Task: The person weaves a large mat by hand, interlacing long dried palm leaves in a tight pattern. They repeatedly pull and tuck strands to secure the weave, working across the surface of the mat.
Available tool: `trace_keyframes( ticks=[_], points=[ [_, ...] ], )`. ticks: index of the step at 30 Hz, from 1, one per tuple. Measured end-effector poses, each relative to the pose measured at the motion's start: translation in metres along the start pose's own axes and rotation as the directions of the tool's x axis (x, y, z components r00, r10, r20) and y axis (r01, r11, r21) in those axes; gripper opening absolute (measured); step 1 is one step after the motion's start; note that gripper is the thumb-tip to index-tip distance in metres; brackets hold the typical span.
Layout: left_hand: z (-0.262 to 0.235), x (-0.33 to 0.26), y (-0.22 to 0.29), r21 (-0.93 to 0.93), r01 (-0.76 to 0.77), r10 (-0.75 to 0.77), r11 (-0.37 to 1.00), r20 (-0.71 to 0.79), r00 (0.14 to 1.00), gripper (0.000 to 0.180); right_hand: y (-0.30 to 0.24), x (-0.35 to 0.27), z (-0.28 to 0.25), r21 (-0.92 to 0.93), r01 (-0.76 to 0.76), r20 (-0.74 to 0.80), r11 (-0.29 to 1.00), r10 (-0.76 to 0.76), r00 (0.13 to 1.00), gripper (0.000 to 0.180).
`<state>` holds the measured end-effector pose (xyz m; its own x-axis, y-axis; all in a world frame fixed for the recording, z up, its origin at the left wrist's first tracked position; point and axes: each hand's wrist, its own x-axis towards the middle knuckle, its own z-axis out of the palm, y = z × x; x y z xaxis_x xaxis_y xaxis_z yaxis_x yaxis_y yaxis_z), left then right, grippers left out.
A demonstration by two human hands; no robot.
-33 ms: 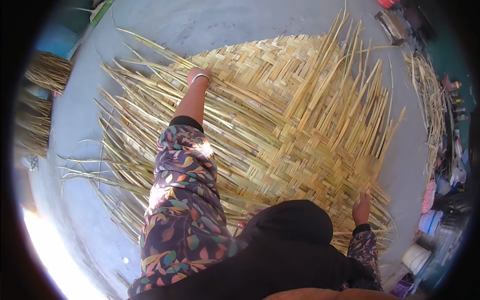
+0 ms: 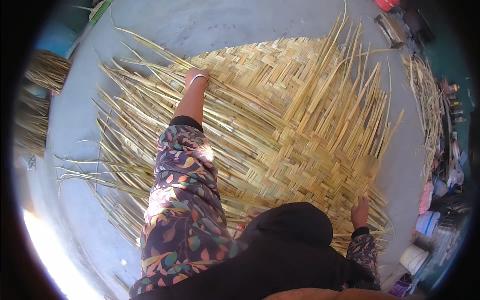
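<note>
A half-woven mat (image 2: 300, 170) of flat, straw-coloured reed strips lies on the floor, its zigzag weave running from the far edge to near right. Loose reed strips (image 2: 135, 107) fan out to the left, and more strips (image 2: 367, 100) splay up and to the right. Stretched far forward, my left hand (image 2: 196, 76), with a pale bangle at the wrist, is closed on strips at the mat's upper left; its fingertips are hidden. My right hand (image 2: 359, 212) rests at the mat's near right edge, fingers extended over the weave. A dark head covering hides part of the near edge.
Bundles of dry reeds (image 2: 47, 72) stand at the far left. Along the right side lie a heap of thin strips (image 2: 425, 100), a wooden block (image 2: 390, 30), a white bucket (image 2: 414, 258) and assorted household items. Bare grey floor (image 2: 165, 20) surrounds the mat.
</note>
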<state>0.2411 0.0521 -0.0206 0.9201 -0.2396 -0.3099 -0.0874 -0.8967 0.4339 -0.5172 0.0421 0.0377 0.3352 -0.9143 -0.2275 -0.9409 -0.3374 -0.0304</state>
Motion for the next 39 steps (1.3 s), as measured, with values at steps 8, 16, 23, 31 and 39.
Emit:
trace_keyframes(
  ticks=[8,16,23,31,39],
  points=[
    [-0.008,0.040,-0.006,-0.018,0.115,-0.115,0.993,0.010,0.993,0.054,-0.033,-0.016,-0.039,0.034,-0.030,0.282,0.999,0.019,0.959,0.038],
    [-0.008,0.073,-0.020,-0.507,0.199,-0.251,0.839,-0.034,0.967,0.055,-0.058,-0.016,-0.031,0.123,-0.073,0.454,0.990,0.009,0.891,0.041],
    [-0.041,0.074,-0.018,-0.453,0.183,-0.246,0.873,-0.084,0.966,0.044,-0.066,-0.012,-0.016,0.153,-0.094,0.496,0.984,0.005,0.868,0.040],
    [-0.049,0.109,-0.029,-0.827,0.224,-0.302,0.516,0.069,0.951,0.033,-0.080,-0.002,-0.010,0.188,-0.014,0.470,0.982,-0.077,0.879,0.039],
    [-0.060,0.112,-0.033,-0.950,0.191,-0.306,0.247,0.110,0.946,0.042,-0.083,-0.004,-0.009,0.182,-0.026,0.515,0.983,-0.073,0.854,0.040]
  ],
)
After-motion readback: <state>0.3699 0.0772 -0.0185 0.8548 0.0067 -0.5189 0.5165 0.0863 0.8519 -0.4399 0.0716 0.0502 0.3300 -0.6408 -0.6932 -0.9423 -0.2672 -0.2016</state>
